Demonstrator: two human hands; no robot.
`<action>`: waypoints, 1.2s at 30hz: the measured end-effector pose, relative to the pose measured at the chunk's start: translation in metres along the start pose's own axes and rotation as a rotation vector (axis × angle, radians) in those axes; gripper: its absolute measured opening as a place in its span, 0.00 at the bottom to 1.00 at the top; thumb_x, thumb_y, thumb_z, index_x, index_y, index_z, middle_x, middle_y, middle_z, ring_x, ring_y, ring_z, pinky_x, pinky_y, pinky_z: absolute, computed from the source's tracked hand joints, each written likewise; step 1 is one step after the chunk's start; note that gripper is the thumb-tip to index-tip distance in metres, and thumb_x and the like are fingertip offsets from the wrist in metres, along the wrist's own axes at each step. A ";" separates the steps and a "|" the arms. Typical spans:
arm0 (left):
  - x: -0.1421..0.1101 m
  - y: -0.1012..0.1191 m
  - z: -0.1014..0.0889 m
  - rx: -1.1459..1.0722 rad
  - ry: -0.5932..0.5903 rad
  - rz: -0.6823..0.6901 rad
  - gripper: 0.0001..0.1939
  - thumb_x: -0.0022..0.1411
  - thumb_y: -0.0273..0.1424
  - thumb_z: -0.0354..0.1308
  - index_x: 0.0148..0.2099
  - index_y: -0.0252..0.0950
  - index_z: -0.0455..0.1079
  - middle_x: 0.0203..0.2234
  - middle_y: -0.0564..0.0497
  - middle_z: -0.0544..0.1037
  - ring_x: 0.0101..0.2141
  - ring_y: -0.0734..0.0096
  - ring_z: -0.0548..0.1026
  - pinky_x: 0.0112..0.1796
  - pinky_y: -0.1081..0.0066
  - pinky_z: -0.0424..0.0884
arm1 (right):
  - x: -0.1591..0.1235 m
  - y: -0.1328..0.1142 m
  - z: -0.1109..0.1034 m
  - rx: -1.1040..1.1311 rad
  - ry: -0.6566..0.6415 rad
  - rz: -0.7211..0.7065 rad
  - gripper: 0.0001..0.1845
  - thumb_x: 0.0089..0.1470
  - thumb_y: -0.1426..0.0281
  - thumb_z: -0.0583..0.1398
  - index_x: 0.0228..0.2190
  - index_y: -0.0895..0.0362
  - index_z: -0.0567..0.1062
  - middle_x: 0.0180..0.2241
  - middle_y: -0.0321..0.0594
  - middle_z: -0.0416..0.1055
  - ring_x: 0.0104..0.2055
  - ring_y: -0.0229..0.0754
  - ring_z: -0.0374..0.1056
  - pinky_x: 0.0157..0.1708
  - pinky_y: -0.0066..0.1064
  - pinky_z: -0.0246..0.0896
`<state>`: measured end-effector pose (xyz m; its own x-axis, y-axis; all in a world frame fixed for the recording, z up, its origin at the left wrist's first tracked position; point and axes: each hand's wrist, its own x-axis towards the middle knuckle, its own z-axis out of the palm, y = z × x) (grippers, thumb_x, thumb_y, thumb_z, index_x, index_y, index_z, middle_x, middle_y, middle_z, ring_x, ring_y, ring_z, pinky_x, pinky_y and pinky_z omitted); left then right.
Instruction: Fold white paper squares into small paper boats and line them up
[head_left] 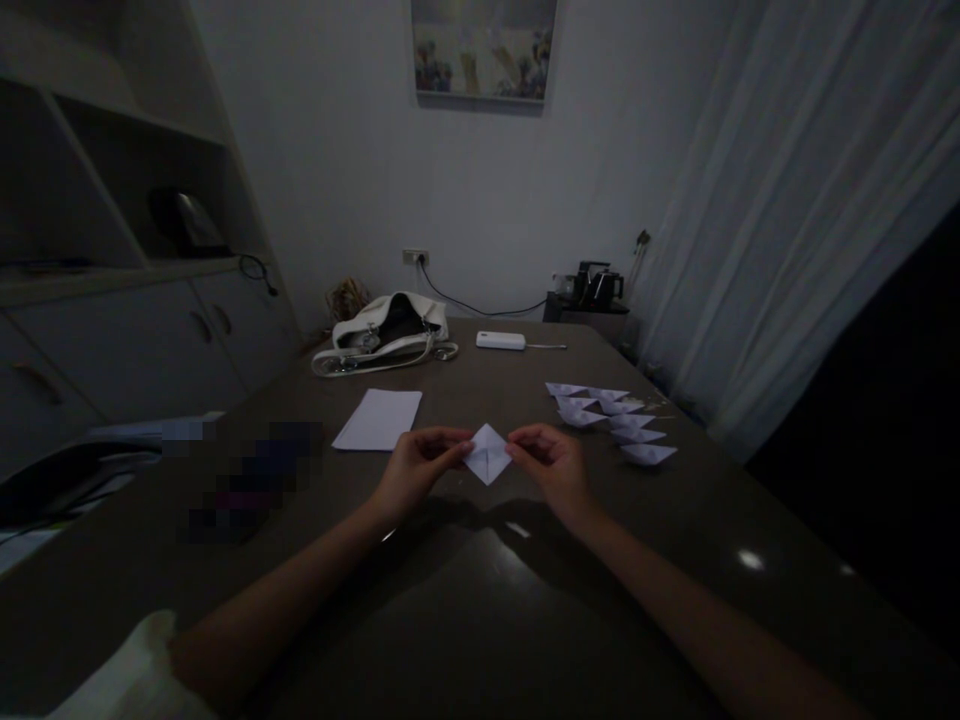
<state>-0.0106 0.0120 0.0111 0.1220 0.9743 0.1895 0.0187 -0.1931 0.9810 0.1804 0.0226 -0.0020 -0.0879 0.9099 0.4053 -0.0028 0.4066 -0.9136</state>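
Between my two hands is a folded piece of white paper (487, 456), diamond-shaped with a crease down its middle, raised above the dark table. My left hand (420, 465) pinches its left corner between thumb and fingers. The opposite corner is pinched by my right hand (556, 468). Off to the right lie several folded paper boats (632, 422), grouped in loose rows. A stack of white paper sheets (380, 419) rests just beyond my left hand.
At the table's far side are an open white handbag (390, 332) and a white power bank (501, 341) with a short cable. A blurred dark patch (259, 480) covers something at left. Sheer curtains (780, 200) hang along the right, and a kettle (602, 288) stands past the table.
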 end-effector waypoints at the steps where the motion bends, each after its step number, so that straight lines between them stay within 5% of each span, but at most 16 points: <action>1: 0.000 0.000 0.000 0.010 -0.014 -0.003 0.17 0.51 0.36 0.65 0.41 0.30 0.74 0.31 0.45 0.80 0.31 0.66 0.77 0.33 0.70 0.73 | 0.000 0.000 0.000 -0.009 -0.012 -0.002 0.10 0.44 0.65 0.65 0.29 0.58 0.73 0.27 0.41 0.75 0.30 0.41 0.72 0.31 0.31 0.68; 8: -0.001 -0.003 0.002 0.042 -0.264 -0.089 0.16 0.54 0.40 0.61 0.37 0.30 0.74 0.30 0.47 0.79 0.29 0.69 0.75 0.29 0.74 0.69 | -0.006 0.000 0.001 -0.149 -0.111 -0.086 0.08 0.47 0.68 0.63 0.32 0.58 0.75 0.30 0.42 0.75 0.32 0.41 0.72 0.33 0.32 0.67; 12: -0.002 -0.003 0.002 0.069 -0.247 -0.101 0.18 0.52 0.42 0.62 0.34 0.29 0.74 0.24 0.49 0.78 0.23 0.72 0.73 0.24 0.77 0.65 | -0.007 0.000 0.001 -0.149 -0.156 -0.013 0.12 0.49 0.66 0.62 0.36 0.58 0.74 0.29 0.40 0.75 0.30 0.39 0.71 0.30 0.29 0.66; 18: -0.002 -0.003 0.001 0.066 -0.254 -0.128 0.16 0.53 0.40 0.62 0.34 0.30 0.74 0.26 0.48 0.78 0.25 0.72 0.74 0.25 0.77 0.66 | -0.007 -0.004 0.003 -0.198 -0.309 0.072 0.16 0.54 0.62 0.57 0.21 0.59 0.73 0.16 0.34 0.66 0.19 0.34 0.62 0.20 0.24 0.54; 28: 0.002 -0.003 -0.003 -0.018 -0.311 -0.184 0.16 0.53 0.38 0.63 0.37 0.29 0.74 0.23 0.49 0.78 0.22 0.75 0.74 0.27 0.77 0.69 | -0.001 0.002 -0.002 -0.130 -0.207 0.091 0.15 0.51 0.60 0.58 0.22 0.59 0.72 0.18 0.34 0.67 0.20 0.35 0.63 0.21 0.25 0.57; 36: -0.001 -0.003 -0.001 -0.054 -0.359 -0.195 0.16 0.53 0.40 0.63 0.37 0.31 0.74 0.26 0.48 0.79 0.25 0.73 0.76 0.29 0.75 0.70 | -0.005 0.006 0.003 -0.058 -0.251 0.173 0.16 0.49 0.58 0.60 0.25 0.59 0.74 0.21 0.37 0.72 0.21 0.36 0.66 0.21 0.25 0.60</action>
<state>-0.0117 0.0119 0.0078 0.4598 0.8878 -0.0171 0.0251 0.0063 0.9997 0.1783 0.0207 -0.0095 -0.3254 0.9204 0.2168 0.0894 0.2581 -0.9620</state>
